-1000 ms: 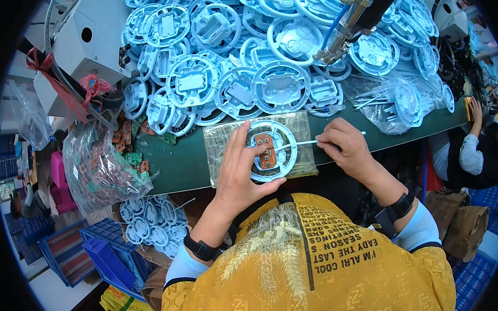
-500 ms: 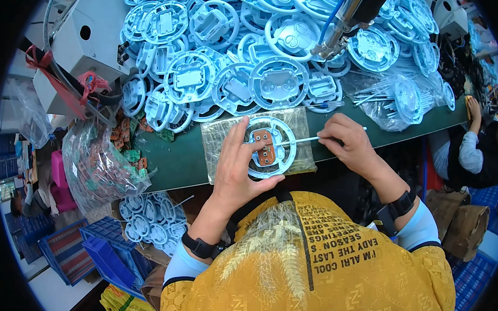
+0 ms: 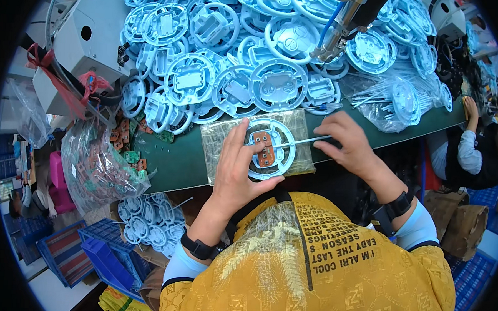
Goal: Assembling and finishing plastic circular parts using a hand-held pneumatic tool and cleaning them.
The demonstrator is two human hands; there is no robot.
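Two hands flank a pale-blue ring frame (image 3: 288,163) on the mat (image 3: 216,133). The left hand (image 3: 234,165) spreads its fingers along the left side, forefinger touching the orange board (image 3: 264,152); the right hand's (image 3: 344,140) thumb and forefinger part around the thin rod (image 3: 309,140) — contact unclear.

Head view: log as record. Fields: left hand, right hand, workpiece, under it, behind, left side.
left hand: spread over workpiece's left side, a finger over the circuit board
right hand: at outer end of pale rod; grip unclear
workpiece: light-blue ring part, brown circuit board inside, rod pointing right
under it: film-covered pad on green table
behind: heap of light-blue parts
left side: clear bag of circuit boards
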